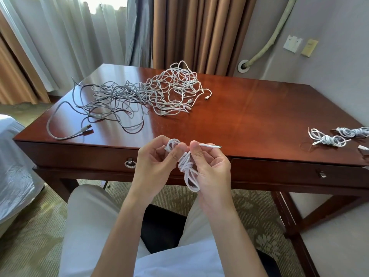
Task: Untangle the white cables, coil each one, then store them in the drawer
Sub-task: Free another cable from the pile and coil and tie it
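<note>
- Daylight comes through the sheer curtains (65, 27) at the top left, where the window blows out to white
- A broad pale sheen lies on the desk (249, 116) along its far-left edge and down its middle
- Tangled cables (139, 96) cast soft, faint shadows on the wood
- Wide-angle bending curves the wall pipe (273, 35) and the desk's right edge
- Focus is fairly sharp throughout, slightly soft at the corners

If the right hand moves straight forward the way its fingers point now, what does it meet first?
Probably the left hand: the right hand curls its fingers leftward around the coiled white cable that both hands hold. Depth is unclear, so it may pass just beside.
</note>
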The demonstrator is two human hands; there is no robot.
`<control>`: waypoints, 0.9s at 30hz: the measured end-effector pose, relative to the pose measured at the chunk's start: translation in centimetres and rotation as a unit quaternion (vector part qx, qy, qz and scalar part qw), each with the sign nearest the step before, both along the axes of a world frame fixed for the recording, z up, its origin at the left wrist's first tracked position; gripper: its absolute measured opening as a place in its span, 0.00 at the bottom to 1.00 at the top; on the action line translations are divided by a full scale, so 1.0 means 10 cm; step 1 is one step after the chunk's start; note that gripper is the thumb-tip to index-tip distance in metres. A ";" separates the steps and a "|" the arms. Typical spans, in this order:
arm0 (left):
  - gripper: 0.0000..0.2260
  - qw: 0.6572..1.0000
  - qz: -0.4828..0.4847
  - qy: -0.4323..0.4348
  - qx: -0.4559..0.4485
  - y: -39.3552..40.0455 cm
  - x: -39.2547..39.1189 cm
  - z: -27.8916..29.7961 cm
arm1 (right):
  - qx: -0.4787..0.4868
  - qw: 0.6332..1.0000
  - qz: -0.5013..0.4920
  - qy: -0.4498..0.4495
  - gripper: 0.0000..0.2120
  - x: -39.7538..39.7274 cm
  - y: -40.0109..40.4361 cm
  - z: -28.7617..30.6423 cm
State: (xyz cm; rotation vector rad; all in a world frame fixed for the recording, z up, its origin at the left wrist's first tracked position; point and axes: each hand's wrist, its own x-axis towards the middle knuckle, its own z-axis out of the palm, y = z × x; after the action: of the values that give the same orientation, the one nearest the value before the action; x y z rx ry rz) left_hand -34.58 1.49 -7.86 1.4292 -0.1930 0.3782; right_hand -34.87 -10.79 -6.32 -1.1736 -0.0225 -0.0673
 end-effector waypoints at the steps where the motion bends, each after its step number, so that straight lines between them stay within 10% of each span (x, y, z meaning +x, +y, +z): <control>1: 0.15 1.000 0.004 0.007 -0.025 -0.03 -0.01 0.02 | 0.010 1.000 -0.001 0.010 0.11 -0.01 0.03 0.00; 9: 0.11 0.953 -0.104 0.131 -0.255 -0.08 -0.02 0.12 | 0.042 0.998 -0.027 0.032 0.05 -0.06 0.16 0.03; 27: 0.15 0.937 -0.187 0.102 -0.276 -0.09 -0.07 0.10 | 0.170 0.969 -0.016 0.178 0.10 -0.03 0.08 0.16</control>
State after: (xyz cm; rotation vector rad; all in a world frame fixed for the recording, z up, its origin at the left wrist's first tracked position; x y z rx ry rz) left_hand -35.31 0.60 -6.83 0.8399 -0.1689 -0.0377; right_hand -35.15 -9.97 -4.73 -0.8293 0.3142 0.1094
